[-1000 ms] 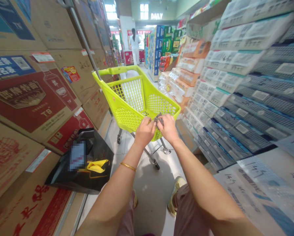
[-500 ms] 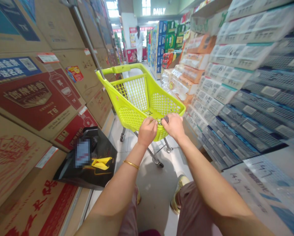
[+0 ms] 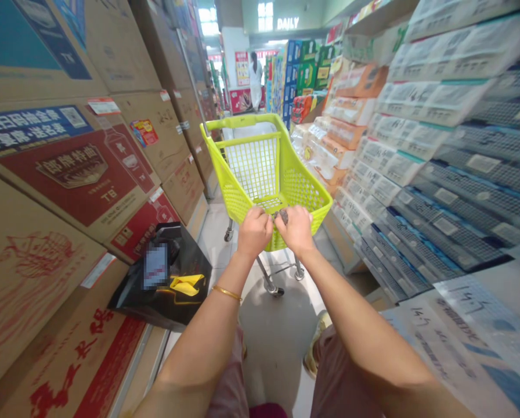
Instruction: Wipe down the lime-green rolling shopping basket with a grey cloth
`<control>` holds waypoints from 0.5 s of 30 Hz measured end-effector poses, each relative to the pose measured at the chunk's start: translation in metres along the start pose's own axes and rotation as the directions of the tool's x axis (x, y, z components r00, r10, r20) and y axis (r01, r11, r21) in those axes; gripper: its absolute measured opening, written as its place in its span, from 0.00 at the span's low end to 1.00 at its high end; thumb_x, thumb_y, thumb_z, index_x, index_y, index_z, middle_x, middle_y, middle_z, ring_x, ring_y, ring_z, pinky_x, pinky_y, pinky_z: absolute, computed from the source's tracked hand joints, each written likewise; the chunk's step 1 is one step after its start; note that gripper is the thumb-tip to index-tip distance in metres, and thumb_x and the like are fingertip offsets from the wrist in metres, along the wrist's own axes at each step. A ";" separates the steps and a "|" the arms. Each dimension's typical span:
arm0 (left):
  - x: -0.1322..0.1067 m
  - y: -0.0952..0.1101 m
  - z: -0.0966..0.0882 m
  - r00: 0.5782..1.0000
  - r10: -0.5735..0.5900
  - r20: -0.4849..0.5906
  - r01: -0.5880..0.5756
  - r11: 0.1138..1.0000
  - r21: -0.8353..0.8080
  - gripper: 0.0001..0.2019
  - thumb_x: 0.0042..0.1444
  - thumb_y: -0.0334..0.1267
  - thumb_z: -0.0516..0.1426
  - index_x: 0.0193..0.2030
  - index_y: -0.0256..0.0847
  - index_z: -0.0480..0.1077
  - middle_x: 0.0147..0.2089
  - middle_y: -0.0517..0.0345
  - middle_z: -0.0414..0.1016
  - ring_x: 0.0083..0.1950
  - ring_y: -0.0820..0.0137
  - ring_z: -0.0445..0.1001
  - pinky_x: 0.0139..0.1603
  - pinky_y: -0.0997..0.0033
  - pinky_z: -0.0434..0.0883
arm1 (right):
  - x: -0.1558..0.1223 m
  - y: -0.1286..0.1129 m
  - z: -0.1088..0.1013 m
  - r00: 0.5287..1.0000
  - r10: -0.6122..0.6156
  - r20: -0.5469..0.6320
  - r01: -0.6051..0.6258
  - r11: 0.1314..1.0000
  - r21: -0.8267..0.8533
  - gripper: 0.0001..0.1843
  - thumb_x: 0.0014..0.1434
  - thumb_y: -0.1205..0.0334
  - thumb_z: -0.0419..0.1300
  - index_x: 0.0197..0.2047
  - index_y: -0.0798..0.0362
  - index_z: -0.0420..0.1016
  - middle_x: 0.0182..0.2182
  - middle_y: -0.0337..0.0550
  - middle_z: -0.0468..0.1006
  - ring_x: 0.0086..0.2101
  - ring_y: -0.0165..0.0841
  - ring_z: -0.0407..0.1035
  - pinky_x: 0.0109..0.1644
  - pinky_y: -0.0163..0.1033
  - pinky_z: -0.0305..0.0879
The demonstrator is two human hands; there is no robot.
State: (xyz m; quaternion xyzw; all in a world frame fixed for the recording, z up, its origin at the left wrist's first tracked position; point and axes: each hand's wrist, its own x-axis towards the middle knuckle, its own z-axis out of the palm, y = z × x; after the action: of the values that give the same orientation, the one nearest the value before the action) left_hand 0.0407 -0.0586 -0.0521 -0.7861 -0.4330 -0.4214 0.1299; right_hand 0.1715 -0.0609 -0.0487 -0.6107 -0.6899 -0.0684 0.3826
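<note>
A lime-green plastic shopping cart (image 3: 303, 177) on grey legs with casters stands in front of me, its basket bare inside. The fingers of my left hand (image 3: 255, 232) are curled over the cart's near rim. Close beside it, my right hand (image 3: 295, 231) is closed over the same rim. Something small and dark (image 3: 283, 216) shows at my right hand's thumb and fingers; I cannot make out what it is. The cart's handle bar (image 3: 242, 121) lies at the far end, away from both hands.
Stacked cardboard cartons (image 3: 72, 168) line the left side, with a black bag (image 3: 177, 307) leaning there. Tissue packs (image 3: 416, 128) are piled along the right. Farther up the aisle stands a person (image 3: 255, 81) in white. Grey floor (image 3: 273, 342) runs between my feet.
The cart has swung round so its far end sits farther right and it lines up more with the aisle. Both hands remain on the rim and now lie closer together.
</note>
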 end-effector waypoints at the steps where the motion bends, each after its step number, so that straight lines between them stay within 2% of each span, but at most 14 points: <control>1: 0.000 0.001 -0.001 0.999 0.018 0.033 -0.018 1.000 -0.002 0.12 0.61 0.31 0.49 0.27 0.38 0.68 0.32 0.52 0.71 0.44 0.65 0.71 0.53 0.60 0.70 | -0.001 0.000 0.001 1.000 -0.001 -0.012 0.001 1.000 0.010 0.11 0.57 0.58 0.53 0.33 0.54 0.74 0.32 0.48 0.71 0.37 0.40 0.61 0.42 0.43 0.54; 4: 0.000 0.005 -0.004 0.990 0.054 0.128 -0.055 0.998 0.001 0.12 0.62 0.31 0.48 0.29 0.38 0.69 0.33 0.51 0.72 0.48 0.65 0.71 0.58 0.57 0.67 | -0.002 0.002 0.005 0.998 -0.017 -0.060 0.020 0.998 0.062 0.10 0.57 0.59 0.54 0.35 0.53 0.74 0.32 0.47 0.72 0.37 0.40 0.61 0.42 0.43 0.55; 6: 0.000 0.007 -0.004 0.984 0.050 0.169 -0.056 0.998 0.029 0.12 0.63 0.32 0.47 0.31 0.38 0.69 0.35 0.50 0.73 0.47 0.64 0.71 0.58 0.55 0.67 | -0.004 0.004 0.007 0.995 -0.025 -0.098 0.035 0.995 0.098 0.10 0.57 0.59 0.54 0.36 0.53 0.74 0.35 0.48 0.72 0.39 0.40 0.61 0.43 0.44 0.55; 10: -0.001 0.012 -0.006 0.986 0.028 0.164 -0.041 0.996 0.081 0.13 0.64 0.33 0.46 0.32 0.38 0.68 0.35 0.50 0.73 0.45 0.65 0.71 0.53 0.57 0.69 | -0.007 0.009 0.006 0.989 -0.078 -0.122 0.094 0.987 0.134 0.10 0.58 0.59 0.55 0.39 0.53 0.74 0.42 0.50 0.70 0.43 0.41 0.60 0.46 0.45 0.56; 13: -0.001 0.015 -0.008 0.988 0.016 0.153 -0.032 0.994 0.103 0.13 0.64 0.33 0.46 0.30 0.38 0.68 0.34 0.51 0.71 0.44 0.65 0.70 0.51 0.61 0.70 | -0.004 0.022 0.002 0.986 -0.144 -0.081 0.154 0.978 0.141 0.11 0.59 0.59 0.53 0.42 0.53 0.73 0.41 0.49 0.70 0.44 0.41 0.60 0.48 0.45 0.57; 15: 0.000 0.016 -0.009 0.987 0.001 0.160 -0.023 0.991 0.134 0.14 0.64 0.33 0.46 0.29 0.38 0.68 0.33 0.51 0.71 0.43 0.66 0.70 0.48 0.63 0.70 | -0.001 0.036 -0.003 0.991 -0.115 -0.071 0.124 0.984 0.128 0.11 0.60 0.60 0.52 0.42 0.53 0.72 0.40 0.49 0.71 0.44 0.41 0.61 0.49 0.46 0.57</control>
State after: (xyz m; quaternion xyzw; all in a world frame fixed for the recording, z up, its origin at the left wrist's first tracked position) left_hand 0.0480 -0.0732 -0.0441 -0.8094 -0.4647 -0.3261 0.1504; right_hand 0.2049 -0.0542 -0.0606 -0.5392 -0.7158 -0.0648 0.4389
